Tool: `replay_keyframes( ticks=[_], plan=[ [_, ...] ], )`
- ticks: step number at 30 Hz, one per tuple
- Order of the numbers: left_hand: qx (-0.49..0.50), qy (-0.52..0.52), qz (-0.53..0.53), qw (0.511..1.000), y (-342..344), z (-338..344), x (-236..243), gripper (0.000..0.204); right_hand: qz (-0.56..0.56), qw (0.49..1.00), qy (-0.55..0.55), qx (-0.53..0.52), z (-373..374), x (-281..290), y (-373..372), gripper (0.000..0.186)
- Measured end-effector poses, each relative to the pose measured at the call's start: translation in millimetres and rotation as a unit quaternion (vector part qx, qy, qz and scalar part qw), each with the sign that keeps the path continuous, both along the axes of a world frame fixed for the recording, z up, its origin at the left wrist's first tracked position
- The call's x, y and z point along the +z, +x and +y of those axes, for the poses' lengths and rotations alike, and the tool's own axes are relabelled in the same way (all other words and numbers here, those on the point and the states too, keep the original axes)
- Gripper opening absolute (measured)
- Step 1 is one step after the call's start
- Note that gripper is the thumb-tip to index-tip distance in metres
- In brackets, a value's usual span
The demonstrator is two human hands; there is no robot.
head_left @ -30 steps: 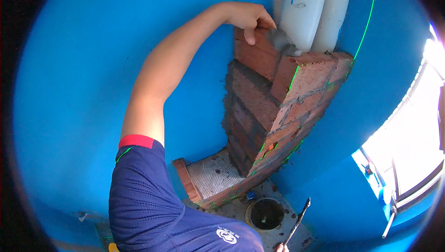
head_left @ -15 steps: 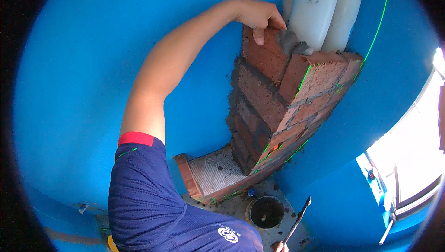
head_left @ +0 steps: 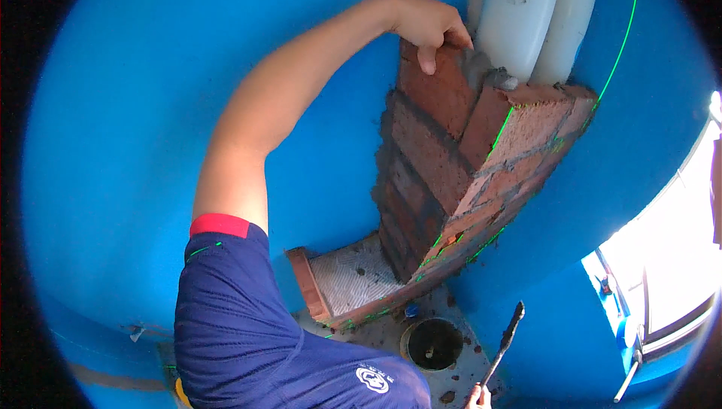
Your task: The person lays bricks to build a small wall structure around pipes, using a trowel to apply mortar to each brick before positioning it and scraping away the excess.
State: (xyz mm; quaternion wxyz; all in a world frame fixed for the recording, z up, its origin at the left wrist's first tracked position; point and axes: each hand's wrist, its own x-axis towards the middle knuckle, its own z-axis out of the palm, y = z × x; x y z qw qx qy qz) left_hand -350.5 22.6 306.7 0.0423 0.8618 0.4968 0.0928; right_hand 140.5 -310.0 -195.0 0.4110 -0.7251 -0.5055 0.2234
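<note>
My left hand [head_left: 430,24] grips the top edge of a red brick [head_left: 440,97] in the highest course of a brick pier [head_left: 429,157]. Its thumb presses on the brick's face, while the other fingers bend over the top and are partly hidden. Wet grey mortar [head_left: 475,69] sits at the brick's right end, beside the neighbouring brick. Low at the bottom edge, my right hand [head_left: 479,398] is closed around the handle of a trowel [head_left: 507,343], seen edge-on with dark mortar on its blade. The trowel points up, apart from the bricks.
White pipes [head_left: 523,18] rise right behind the pier. A round bucket [head_left: 434,344] with dark contents stands on the spattered floor. A low brick edging [head_left: 307,281] borders a ridged grey slab [head_left: 353,277]. Blue wall [head_left: 316,161] surrounds everything; green laser lines cross pier and wall. A bright window is at right.
My right hand has come up slightly and to the right with the trowel. The left hand keeps its hold on the brick; the whole view has shifted a little.
</note>
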Motion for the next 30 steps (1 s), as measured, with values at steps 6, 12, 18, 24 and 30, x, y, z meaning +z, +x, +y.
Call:
replay_keyframes(
  ticks=[6,12,18,24,30],
  plan=[
    [-0.019,-0.011,0.005,1.0,-4,7,0,0.08,0.084,0.989,0.114,0.042,40,38,11,0.017],
    [0.018,-0.007,0.023,1.0,0,-3,2,0.081,0.117,0.986,0.098,0.064,51,82,-7,0.015],
    [0.02,-0.007,0.022,1.0,1,-4,1,0.082,0.112,0.985,0.089,0.093,46,51,0,0.016],
    [0.011,0.003,0.03,0.999,-2,-3,-1,0.082,0.146,0.984,0.055,0.086,43,63,-6,0.017],
    [0.008,-0.03,0.056,0.998,2,-9,4,0.079,0.139,0.971,0.084,0.173,76,155,10,0.015]
  ],
)
